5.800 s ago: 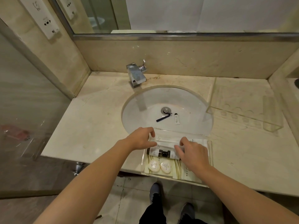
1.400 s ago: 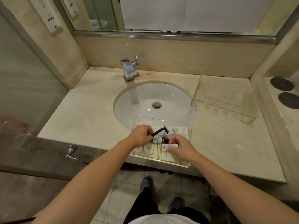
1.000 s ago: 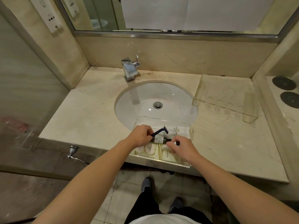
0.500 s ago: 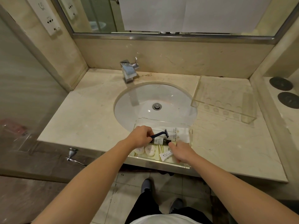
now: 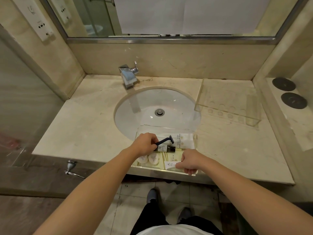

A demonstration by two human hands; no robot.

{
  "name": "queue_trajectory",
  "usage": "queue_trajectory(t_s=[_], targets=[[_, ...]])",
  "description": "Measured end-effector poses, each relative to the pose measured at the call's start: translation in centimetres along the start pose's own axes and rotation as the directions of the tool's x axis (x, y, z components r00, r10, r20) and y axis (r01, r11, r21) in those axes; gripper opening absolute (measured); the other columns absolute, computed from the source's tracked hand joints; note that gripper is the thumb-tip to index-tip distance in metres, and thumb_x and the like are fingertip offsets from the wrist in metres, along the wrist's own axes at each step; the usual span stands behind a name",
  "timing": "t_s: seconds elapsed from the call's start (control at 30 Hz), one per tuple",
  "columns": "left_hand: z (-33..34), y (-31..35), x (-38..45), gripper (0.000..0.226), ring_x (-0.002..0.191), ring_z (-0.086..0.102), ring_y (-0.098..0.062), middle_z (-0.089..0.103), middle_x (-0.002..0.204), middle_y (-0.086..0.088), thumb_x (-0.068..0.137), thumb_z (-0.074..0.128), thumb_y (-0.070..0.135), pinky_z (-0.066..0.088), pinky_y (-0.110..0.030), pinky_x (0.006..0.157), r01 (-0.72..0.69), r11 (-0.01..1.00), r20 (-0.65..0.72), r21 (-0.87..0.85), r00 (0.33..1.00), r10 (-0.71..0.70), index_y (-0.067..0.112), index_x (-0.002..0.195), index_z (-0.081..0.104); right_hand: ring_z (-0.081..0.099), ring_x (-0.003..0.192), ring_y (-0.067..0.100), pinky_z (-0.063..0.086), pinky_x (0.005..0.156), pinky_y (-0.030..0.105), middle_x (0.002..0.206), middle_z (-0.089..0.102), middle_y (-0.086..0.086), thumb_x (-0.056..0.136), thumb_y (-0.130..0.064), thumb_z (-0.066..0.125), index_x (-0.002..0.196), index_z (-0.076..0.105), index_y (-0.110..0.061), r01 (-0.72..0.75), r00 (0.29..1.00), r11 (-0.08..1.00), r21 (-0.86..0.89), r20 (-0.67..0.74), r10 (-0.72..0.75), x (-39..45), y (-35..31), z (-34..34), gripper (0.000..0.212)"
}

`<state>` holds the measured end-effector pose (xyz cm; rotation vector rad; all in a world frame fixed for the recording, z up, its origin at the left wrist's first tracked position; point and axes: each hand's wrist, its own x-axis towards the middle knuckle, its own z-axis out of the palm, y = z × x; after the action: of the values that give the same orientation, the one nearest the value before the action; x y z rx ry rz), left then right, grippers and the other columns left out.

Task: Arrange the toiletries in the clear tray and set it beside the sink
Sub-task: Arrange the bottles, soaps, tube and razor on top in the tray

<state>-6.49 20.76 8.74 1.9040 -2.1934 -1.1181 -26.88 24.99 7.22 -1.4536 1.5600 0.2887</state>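
**Razor and tube being held over the clear tray**

The clear rectangular acrylic tray (image 5: 194, 138) is sitting on the front edge of the beige marble desk (image 5: 84, 133), its far end reaching over the rim of the white oval sink (image 5: 144, 106). The left hand (image 5: 146, 144) is curling its fingers round the handle of a dark blue disposable razor (image 5: 165, 140), holding it tilted above the tray with the blade head pointing away to the right. The right hand (image 5: 190, 161) is pinching a small white tube (image 5: 171, 165) that is lying along the tray's near edge. Inside the tray, a small bottle with a dark cap (image 5: 165, 148) is lying on its side, two round white wrapped soaps (image 5: 149, 158) are sitting side by side at the near left, and white printed sachets (image 5: 182, 140) are lying at the far right. A second clear acrylic holder (image 5: 228, 102) is standing on the desk to the right of the sink.
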Motion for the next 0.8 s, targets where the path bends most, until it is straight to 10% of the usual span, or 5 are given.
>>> queue_trajectory(t_s=[0.6,0.8], targets=[[0.6,1.8,0.8,0.017,0.080,0.057,-0.017,0.062,0.088,0.002,0.086,0.063,0.012,0.044,-0.023,0.069,-0.092,0.994,0.055,0.054,0.994,0.089,0.012,0.101,0.071,0.065,0.058,0.014,0.054,0.060,0.022,0.078,0.076,0.008,0.083,-0.036,0.069,0.091,0.072,0.002,-0.029,0.998,0.999,-0.020,-0.060,0.027,-0.4,0.5,-0.7,0.039],[1.0,2.5,1.1,0.016,0.079,0.056,-0.016,0.060,0.087,0.003,0.086,0.063,0.013,0.044,-0.024,0.070,-0.130,0.985,0.083,0.113,0.989,0.121,0.013,0.100,0.071,0.057,0.060,0.015,0.048,0.059,0.028,0.082,0.072,0.006,0.076,-0.026,0.072,0.081,0.059,-0.011,-0.006,0.962,1.000,-0.005,-0.273,0.004,-0.9,1.0,-2.7,0.020]])
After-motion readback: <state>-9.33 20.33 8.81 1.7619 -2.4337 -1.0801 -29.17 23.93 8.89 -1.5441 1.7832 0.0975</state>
